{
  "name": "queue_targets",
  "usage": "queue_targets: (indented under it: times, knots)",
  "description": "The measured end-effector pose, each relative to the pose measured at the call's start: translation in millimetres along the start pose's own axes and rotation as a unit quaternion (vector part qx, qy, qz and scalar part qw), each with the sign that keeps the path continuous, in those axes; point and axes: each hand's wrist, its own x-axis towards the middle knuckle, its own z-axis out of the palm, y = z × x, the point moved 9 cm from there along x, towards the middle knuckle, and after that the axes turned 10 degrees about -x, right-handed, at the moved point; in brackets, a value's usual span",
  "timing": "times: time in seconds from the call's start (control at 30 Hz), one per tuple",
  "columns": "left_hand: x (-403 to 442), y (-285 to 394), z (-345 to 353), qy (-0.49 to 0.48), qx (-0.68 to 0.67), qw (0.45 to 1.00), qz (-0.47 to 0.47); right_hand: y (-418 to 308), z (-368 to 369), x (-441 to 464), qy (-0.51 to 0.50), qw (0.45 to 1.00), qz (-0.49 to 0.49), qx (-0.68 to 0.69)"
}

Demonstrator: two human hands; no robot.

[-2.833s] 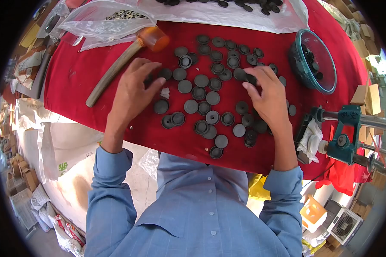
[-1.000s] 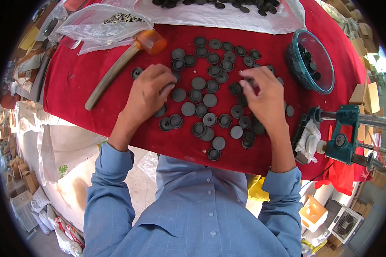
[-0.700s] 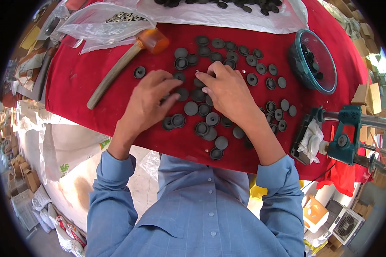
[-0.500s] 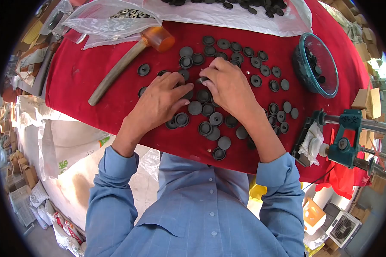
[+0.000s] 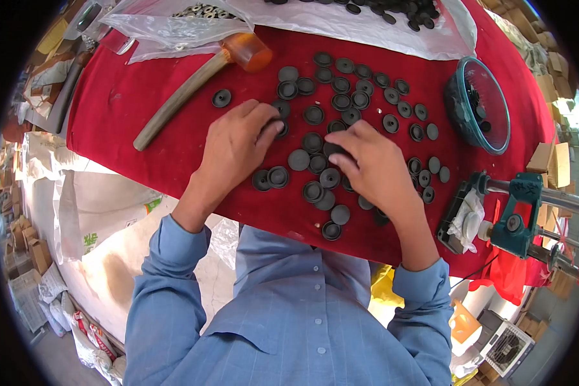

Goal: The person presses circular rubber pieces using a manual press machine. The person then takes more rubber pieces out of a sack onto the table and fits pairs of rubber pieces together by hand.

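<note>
Our red, cloth-covered tabletop [image 5: 128,77] carries scattered matte, round discs [image 5: 298,160], some flat-faced, some ringed, between and beyond our hands. Our left hand [image 5: 235,145] is half curled, fingertips at a dark disc [image 5: 282,128]; we cannot tell whether it is gripped. Our right hand [image 5: 379,164] pinches another disc [image 5: 334,149], its forearm partly covering others. Beyond our left hand lies a wood-handled mallet [image 5: 193,90]; beyond our right, a translucent bowl [image 5: 457,106].
</note>
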Motion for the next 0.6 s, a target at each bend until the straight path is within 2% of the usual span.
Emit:
queue_targets:
  times: [0.07,0.17,0.27,0.37,0.4,0.47,0.5,0.57,0.6]
  knots:
    - [-7.7,19.1,6.7,-0.018,-0.03,0.999,0.04,-0.7,6.4,-9.0,-0.017,0.999,0.018,-0.032]
    - [-18.8,30.7,26.8,-0.059,-0.028,0.997,0.029,3.5,10.8,-15.4,0.015,0.999,0.019,-0.022]
    - [-21.5,33.2,28.8,-0.059,-0.038,0.997,0.039,9.9,10.0,-19.2,0.017,0.999,0.038,0.028]
    - [-23.7,32.6,32.2,-0.066,-0.08,0.995,-0.003,20.0,4.5,-19.2,0.002,0.995,0.082,0.06]
    - [-25.4,32.1,31.6,-0.06,-0.102,0.993,-0.013,23.1,3.3,-19.2,-0.005,0.993,0.101,0.064]
    - [-26.5,30.5,31.9,-0.05,-0.147,0.987,-0.031,24.1,-9.8,-18.7,0.065,0.991,0.113,0.013]
    - [-24.2,31.6,26.9,-0.026,-0.124,0.992,-0.015,24.5,-16.6,-20.0,0.1,0.988,0.119,-0.013]
    - [-23.3,31.5,14.6,0.025,-0.078,0.997,0.014,17.0,-16.5,-20.2,0.074,0.993,0.088,0.035]
    - [-25.1,34.2,14.4,0.02,-0.059,0.998,0.032,12.4,-15.6,-21.3,0.062,0.994,0.072,0.059]
